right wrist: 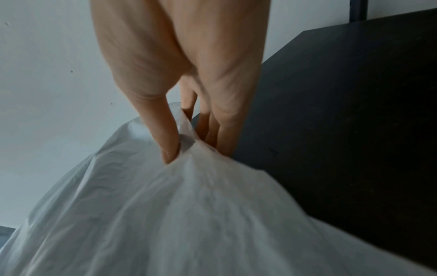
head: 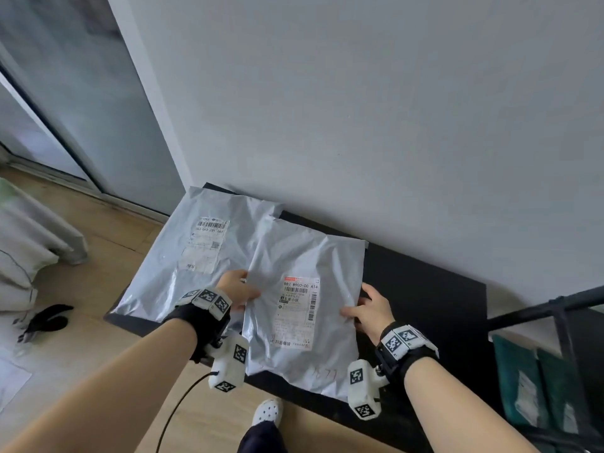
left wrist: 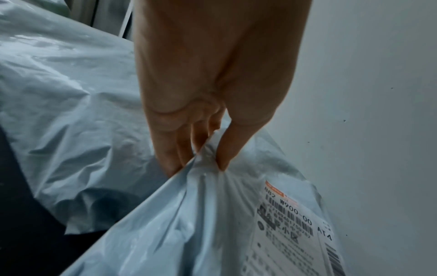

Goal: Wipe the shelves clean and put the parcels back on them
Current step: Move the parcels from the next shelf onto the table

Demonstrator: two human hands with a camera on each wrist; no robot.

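Note:
A grey plastic parcel (head: 304, 289) with a white shipping label lies over the black top shelf (head: 425, 289), its near end hanging past the front edge. My left hand (head: 240, 289) pinches its left edge, thumb on top and fingers beneath; the left wrist view shows that pinch on the parcel (left wrist: 201, 214) by the left hand (left wrist: 201, 155). My right hand (head: 366, 308) pinches the right edge, seen close on the parcel (right wrist: 189, 205) under the right hand (right wrist: 189, 142). A second grey parcel (head: 196, 253) lies flat at the shelf's left end, partly under the first.
A white wall (head: 392, 109) rises right behind the shelf. Green parcels (head: 529, 384) sit on a lower level at the right, behind a black frame bar (head: 555, 305). Wooden floor (head: 98, 240), a pale bag (head: 26, 243) and a glass door (head: 65, 93) lie left. My white shoe (head: 268, 411) stands below.

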